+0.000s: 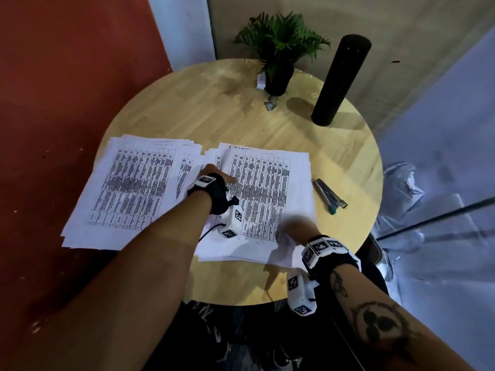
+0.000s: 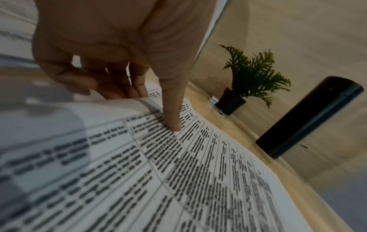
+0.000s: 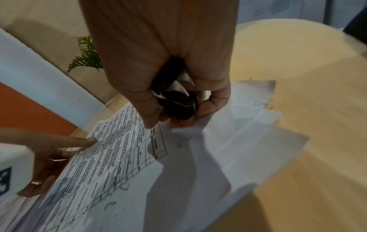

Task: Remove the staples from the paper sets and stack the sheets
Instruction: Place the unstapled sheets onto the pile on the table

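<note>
The round pale wooden tabletop (image 1: 267, 124) is covered by two spreads of white printed paper sheets (image 1: 270, 199). The right spread is pressed by the left hand (image 1: 214, 180), forefinger straight. A black staple remover (image 3: 178, 103) is gripped by the right hand (image 3: 164, 66) at its near corner.

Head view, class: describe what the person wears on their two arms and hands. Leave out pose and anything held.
Both forearms are bare, with no sleeves. Each wrist carries a black strap with white blocks printed with black-and-white square markers. The left hand has a thin black cable by its block, and a ring on one finger. The right hand is blurred; its forearm bears dark tattoos.
</note>
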### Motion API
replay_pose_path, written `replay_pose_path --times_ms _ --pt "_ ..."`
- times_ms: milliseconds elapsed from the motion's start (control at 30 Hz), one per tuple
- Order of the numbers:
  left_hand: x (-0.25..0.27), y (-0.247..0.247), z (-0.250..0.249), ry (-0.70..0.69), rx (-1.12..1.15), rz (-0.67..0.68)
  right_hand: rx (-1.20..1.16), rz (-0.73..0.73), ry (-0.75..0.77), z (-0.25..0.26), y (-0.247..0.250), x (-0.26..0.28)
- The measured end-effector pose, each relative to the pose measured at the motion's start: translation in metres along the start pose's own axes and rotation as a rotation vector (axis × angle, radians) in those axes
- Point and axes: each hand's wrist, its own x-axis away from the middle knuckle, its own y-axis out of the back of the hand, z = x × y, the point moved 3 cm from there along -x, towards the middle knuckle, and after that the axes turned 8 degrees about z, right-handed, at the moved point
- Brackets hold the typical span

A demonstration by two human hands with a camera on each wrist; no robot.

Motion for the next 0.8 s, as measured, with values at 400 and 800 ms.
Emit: replay_pose_path --times_ms 400,800 --pt "-0.006 0.012 -0.003 -0.017 0.505 0.090 -0.022 -0.025 0.026 -0.003 -0.002 -0.003" --pt "0.021 0.046 0.025 -0.415 0.586 -0.145 -0.542 -0.042 0.076 -0.010 0.018 0.010"
